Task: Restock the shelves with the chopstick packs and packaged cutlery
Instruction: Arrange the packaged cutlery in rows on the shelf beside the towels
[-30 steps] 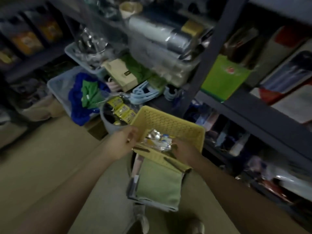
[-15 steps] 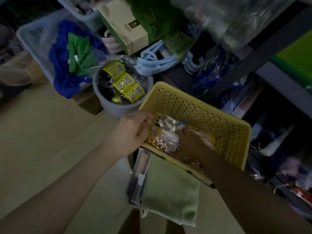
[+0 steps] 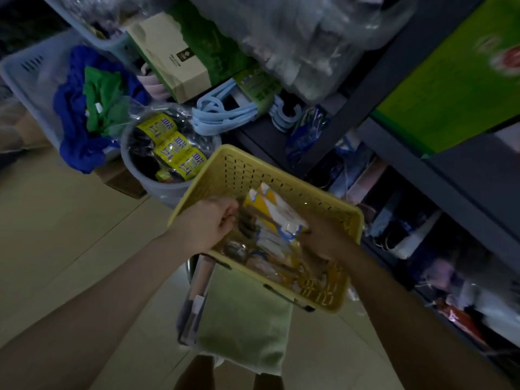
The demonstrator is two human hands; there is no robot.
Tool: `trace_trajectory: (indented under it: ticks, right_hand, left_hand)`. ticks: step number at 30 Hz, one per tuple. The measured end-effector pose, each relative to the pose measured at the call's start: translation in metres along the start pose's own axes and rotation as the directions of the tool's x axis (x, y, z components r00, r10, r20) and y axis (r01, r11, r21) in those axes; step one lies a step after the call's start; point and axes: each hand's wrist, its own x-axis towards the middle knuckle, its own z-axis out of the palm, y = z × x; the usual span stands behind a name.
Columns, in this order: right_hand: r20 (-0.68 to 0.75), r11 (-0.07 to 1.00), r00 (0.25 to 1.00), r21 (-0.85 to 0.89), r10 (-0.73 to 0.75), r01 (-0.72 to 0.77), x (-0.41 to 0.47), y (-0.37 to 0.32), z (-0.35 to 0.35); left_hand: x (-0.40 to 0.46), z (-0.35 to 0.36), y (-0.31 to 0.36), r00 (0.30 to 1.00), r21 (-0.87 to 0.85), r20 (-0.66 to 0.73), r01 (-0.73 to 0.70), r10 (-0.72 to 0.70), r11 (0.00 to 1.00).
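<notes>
A yellow perforated basket (image 3: 284,178) stands in front of me, holding several clear packs of chopsticks and cutlery. My right hand (image 3: 326,237) grips a yellow and white pack (image 3: 274,212) by its near end and lifts it at an angle above the others. My left hand (image 3: 208,223) is curled at the basket's left rim, its fingers pinching something among the dark packs (image 3: 244,220); what exactly it holds is unclear. The dark metal shelves (image 3: 461,170) run along the right.
A grey bucket (image 3: 157,187) with yellow-labelled packs stands left of the basket. Behind it are a pale crate (image 3: 22,71) of blue and green cloth, blue hangers (image 3: 222,114) and a beige box (image 3: 168,54). A green towel (image 3: 247,319) hangs below the basket.
The view has tilted down and closer. My right hand has raised a yellow and white pack out of the pile. My left hand has moved from the rim into the basket.
</notes>
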Motion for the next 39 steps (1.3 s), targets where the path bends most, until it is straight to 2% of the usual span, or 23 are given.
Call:
trace_trajectory:
  ticks: [2,4,6,8,10,13,18,22,25,28,31,36,39]
  right_hand:
    - [-0.037,0.999,0.999,0.043,-0.015,0.016,-0.008,0.007,-0.017]
    - [-0.048,0.993,0.999,0.115,-0.021,0.026,-0.013,0.008,-0.023]
    - [-0.069,0.991,0.997,0.134,-0.019,0.028,-0.016,0.012,-0.024]
    - [-0.082,0.990,0.997,0.140,0.002,0.010,-0.018,0.017,-0.022]
    - [-0.082,0.990,0.996,0.141,0.030,-0.019,-0.020,0.023,-0.018]
    - [-0.148,0.997,0.987,0.057,0.064,-0.056,-0.025,0.021,-0.011]
    - [-0.259,0.971,0.959,-0.175,0.113,-0.162,-0.026,0.008,0.001]
    - [-0.290,0.948,0.954,-0.274,0.077,-0.160,-0.029,0.006,0.006]
    - [-0.265,0.958,0.962,-0.252,0.068,-0.138,-0.028,0.006,0.009]
    - [-0.173,0.984,0.980,-0.125,0.101,-0.124,-0.023,0.003,0.012]
    - [-0.110,0.994,0.989,-0.045,0.097,-0.102,-0.018,0.000,0.015]
    - [-0.136,0.993,0.989,-0.097,0.058,-0.071,-0.019,0.000,0.018]
    - [-0.203,0.990,0.978,-0.122,0.049,-0.074,-0.022,0.001,0.016]
  left_hand:
    - [0.018,0.011,0.017,0.989,0.117,0.149,0.003,-0.020,0.993]
    - [0.039,0.026,0.030,0.953,0.262,0.302,-0.067,-0.016,0.963]
    - [0.057,0.044,0.035,0.899,0.453,0.436,-0.177,-0.043,0.874]
    - [0.069,0.062,0.033,0.859,0.610,0.501,-0.263,-0.106,0.747]
    - [0.074,0.079,0.026,0.830,0.675,0.521,-0.258,-0.198,0.691]
    - [0.078,0.092,0.013,0.812,0.676,0.523,-0.210,-0.259,0.706]
    - [0.080,0.094,0.002,0.831,0.601,0.492,-0.109,-0.259,0.791]
    - [0.068,0.109,-0.011,0.835,0.585,0.454,-0.017,-0.310,0.811]
    - [0.061,0.116,-0.013,0.854,0.627,0.433,-0.055,-0.289,0.777]
    - [0.054,0.117,-0.009,0.910,0.660,0.379,-0.140,-0.167,0.738]
    - [0.039,0.120,-0.006,0.941,0.631,0.330,-0.165,-0.071,0.758]
    - [0.036,0.122,-0.007,0.960,0.509,0.243,-0.002,-0.142,0.861]
    - [0.044,0.120,-0.010,0.933,0.605,0.264,0.038,-0.246,0.795]
